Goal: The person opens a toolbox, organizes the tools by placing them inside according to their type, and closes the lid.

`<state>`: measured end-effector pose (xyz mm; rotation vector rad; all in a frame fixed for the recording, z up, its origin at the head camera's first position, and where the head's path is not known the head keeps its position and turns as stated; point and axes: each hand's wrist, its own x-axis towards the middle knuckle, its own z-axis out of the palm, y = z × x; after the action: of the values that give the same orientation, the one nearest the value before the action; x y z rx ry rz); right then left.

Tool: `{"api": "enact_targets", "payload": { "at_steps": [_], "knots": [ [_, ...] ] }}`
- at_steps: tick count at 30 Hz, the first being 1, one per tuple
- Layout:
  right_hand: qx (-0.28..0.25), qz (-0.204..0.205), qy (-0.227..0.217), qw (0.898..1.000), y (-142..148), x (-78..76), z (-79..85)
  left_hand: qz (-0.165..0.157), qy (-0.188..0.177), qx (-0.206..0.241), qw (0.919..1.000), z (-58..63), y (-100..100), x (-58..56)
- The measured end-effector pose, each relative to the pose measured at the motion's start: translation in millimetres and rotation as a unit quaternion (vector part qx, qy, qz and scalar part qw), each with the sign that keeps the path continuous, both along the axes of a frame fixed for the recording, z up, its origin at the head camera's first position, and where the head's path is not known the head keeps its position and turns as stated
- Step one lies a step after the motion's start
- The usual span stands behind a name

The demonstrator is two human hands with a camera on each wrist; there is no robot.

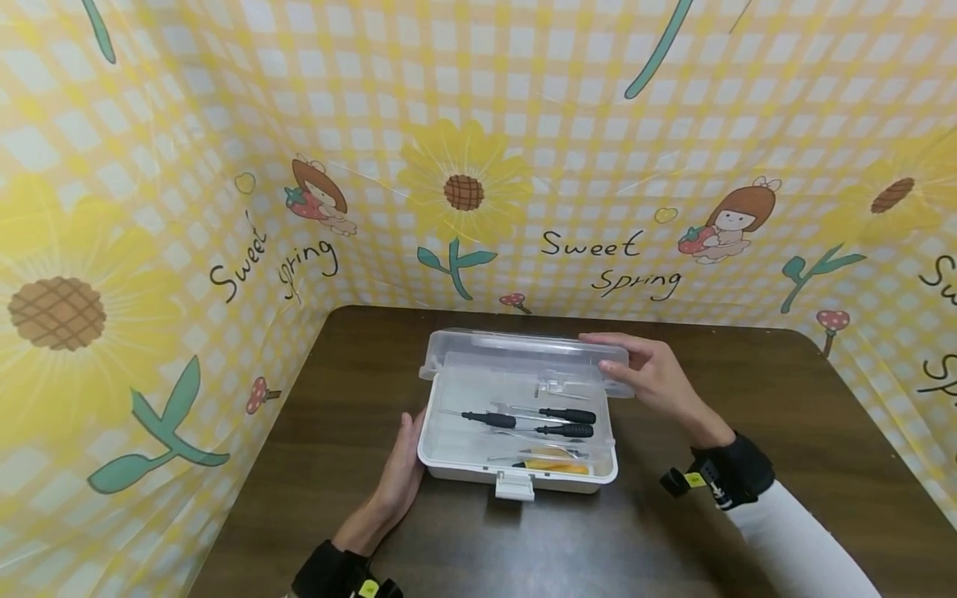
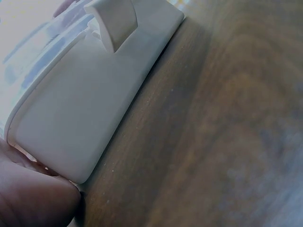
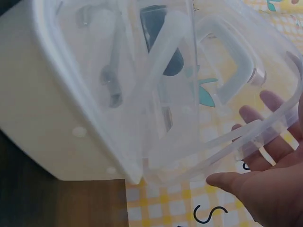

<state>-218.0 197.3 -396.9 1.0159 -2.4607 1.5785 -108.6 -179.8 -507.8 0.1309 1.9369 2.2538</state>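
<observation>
A white plastic storage box (image 1: 456, 472) with a raised clear lid (image 1: 516, 343) rests on the table, its front latch (image 1: 514, 485) hanging outward. Inside lie several black-handled screwdrivers (image 1: 566, 430), a yellow-handled tool (image 1: 557, 467) and thin metal pieces. Against the box's left side rests my left hand (image 1: 399, 469), thumb pointing upward; the left wrist view shows it touching the box corner, its other fingers mostly hidden. My right hand (image 1: 658, 378) holds the lid's right end between thumb and fingers. Through the clear plastic, the right wrist view shows those fingers behind the lid (image 3: 222, 146).
The dark wooden table (image 1: 359, 357) extends around the box on all sides. A yellow checked cloth (image 1: 568, 166) with flowers and lettering hangs behind the table and along its sides. A clear handle (image 3: 236, 61) stands out from the lid.
</observation>
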Motion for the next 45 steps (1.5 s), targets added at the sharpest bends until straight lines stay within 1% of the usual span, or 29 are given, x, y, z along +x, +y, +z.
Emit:
{"api": "enact_targets", "payload": {
  "at_steps": [2,6,8,10,12,18,21,26,31,34,39,45],
  "knots": [
    [-0.004,0.007,0.02,1.0,1.7,4.1,-3.2,-0.002,0.002,-0.001,1.0,0.0,-0.1,-0.8],
    [-0.03,0.034,0.042,0.998,3.8,13.7,-11.5,-0.01,0.012,0.002,0.9999,0.4,-0.5,-1.2],
    [-0.049,0.052,0.055,0.996,4.3,18.6,-16.8,-0.013,0.016,0.009,0.9997,0.3,-0.2,-1.2],
    [-0.063,0.066,0.077,0.993,4.0,22.6,-22.4,-0.018,0.021,0.019,0.9994,-0.1,0.1,-1.0],
    [-0.07,0.071,0.095,0.99,3.8,26.0,-27.2,-0.021,0.025,0.031,0.999,-1.1,0.8,-1.3],
    [-0.069,0.068,0.134,0.986,3.1,32.1,-36.8,-0.018,0.015,0.047,0.9986,-1.5,2.1,0.1],
    [-0.069,0.074,0.165,0.981,3.1,34.4,-42.3,-0.021,0.015,0.048,0.9985,-1.8,2.0,0.3],
    [-0.09,0.088,0.207,0.97,1.6,36.4,-53.5,-0.03,0.023,0.045,0.9983,-1.3,0.6,0.3],
    [-0.103,0.102,0.241,0.96,-0.1,37.8,-63.2,-0.023,0.015,0.039,0.9989,-1.4,-0.8,2.0],
    [-0.096,0.101,0.25,0.958,-0.6,40.7,-66.2,-0.02,0.014,0.036,0.9991,-1.5,-1.0,2.8],
    [-0.078,0.093,0.248,0.961,-0.2,48.3,-68.3,-0.023,0.021,0.032,0.999,-2.0,-1.1,3.2],
    [-0.073,0.088,0.237,0.965,1.9,52.1,-74.9,-0.021,0.025,0.028,0.9991,-1.5,-0.4,2.8]
  ]
}}
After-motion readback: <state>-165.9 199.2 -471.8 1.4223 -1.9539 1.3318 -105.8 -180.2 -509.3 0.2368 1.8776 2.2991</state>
